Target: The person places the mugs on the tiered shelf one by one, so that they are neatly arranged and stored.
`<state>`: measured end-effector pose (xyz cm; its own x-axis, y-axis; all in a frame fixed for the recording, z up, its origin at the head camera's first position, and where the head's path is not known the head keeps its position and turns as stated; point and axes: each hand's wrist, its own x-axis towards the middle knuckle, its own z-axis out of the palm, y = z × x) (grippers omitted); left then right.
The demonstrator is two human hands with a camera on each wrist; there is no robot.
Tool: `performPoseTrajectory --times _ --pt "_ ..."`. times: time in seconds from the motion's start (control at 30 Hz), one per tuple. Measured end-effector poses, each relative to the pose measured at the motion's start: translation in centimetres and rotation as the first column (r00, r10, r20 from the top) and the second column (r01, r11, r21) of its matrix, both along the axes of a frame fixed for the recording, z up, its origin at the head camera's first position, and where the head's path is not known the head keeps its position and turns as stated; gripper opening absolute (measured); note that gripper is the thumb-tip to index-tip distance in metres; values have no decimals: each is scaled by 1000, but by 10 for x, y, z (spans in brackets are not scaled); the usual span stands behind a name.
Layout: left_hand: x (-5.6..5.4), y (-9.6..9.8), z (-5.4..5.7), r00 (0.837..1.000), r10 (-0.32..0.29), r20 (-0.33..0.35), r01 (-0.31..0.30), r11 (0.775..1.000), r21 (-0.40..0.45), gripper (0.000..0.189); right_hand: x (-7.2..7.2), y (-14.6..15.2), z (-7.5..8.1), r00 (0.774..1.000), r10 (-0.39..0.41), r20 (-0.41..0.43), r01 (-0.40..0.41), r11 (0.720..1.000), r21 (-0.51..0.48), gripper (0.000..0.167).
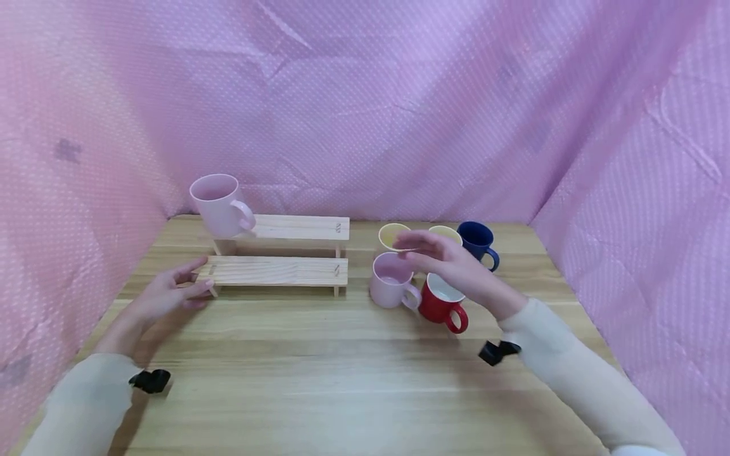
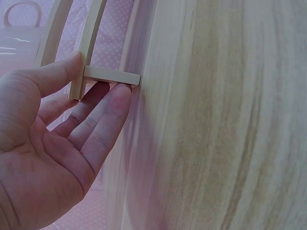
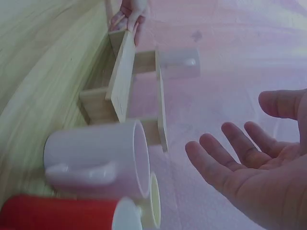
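Observation:
My left hand [image 1: 162, 294] holds the left end of the front wooden riser [image 1: 274, 271], thumb at its top board and fingertips against the leg in the left wrist view. Over the group of mugs hovers my right hand [image 1: 450, 259], its fingers loosely spread and holding nothing. Below it are a pink mug [image 1: 388, 288] and a red mug [image 1: 436, 307] with a white inside. Two yellow mugs [image 1: 393, 234] stand behind, partly hidden by the right hand and the pink mug. A dark blue mug [image 1: 475, 237] is at the back right. Another pink mug [image 1: 215, 209] stands on the rear riser's left end.
The rear wooden riser [image 1: 302, 227] is taller and stands directly behind the front one. Pink dotted sheeting [image 1: 365, 114] hangs at the back and both sides of the wooden table [image 1: 319, 380].

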<state>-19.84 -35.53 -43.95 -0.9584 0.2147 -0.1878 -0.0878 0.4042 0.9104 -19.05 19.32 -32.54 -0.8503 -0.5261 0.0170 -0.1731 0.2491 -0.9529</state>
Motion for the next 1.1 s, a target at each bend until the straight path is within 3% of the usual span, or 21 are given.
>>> performPoseTrajectory --times 0.17,0.47,0.6,0.7,0.9,1.1 --pt "0 0 0 1000 9 0 -9 1000 7 84 18 39 -11 993 -108 -52 101 985 -137 44" --pt "1 -2 -1 1000 -9 -28 9 1000 0 80 43 88 -39 953 -279 -116 249 943 -221 41" --pt "0 -1 -3 1000 -3 -31 4 1000 16 81 52 102 -51 929 -346 -128 315 924 -216 45" --pt "0 0 -3 1000 4 -24 -3 1000 14 83 57 108 -62 923 -365 -119 346 926 -152 50" --pt "1 1 -2 1000 18 -15 -18 1000 15 83 67 108 -84 932 -362 -13 361 931 -50 54" --pt "2 1 0 1000 20 -4 -20 1000 21 83 75 104 -103 914 -361 188 368 930 -3 59"
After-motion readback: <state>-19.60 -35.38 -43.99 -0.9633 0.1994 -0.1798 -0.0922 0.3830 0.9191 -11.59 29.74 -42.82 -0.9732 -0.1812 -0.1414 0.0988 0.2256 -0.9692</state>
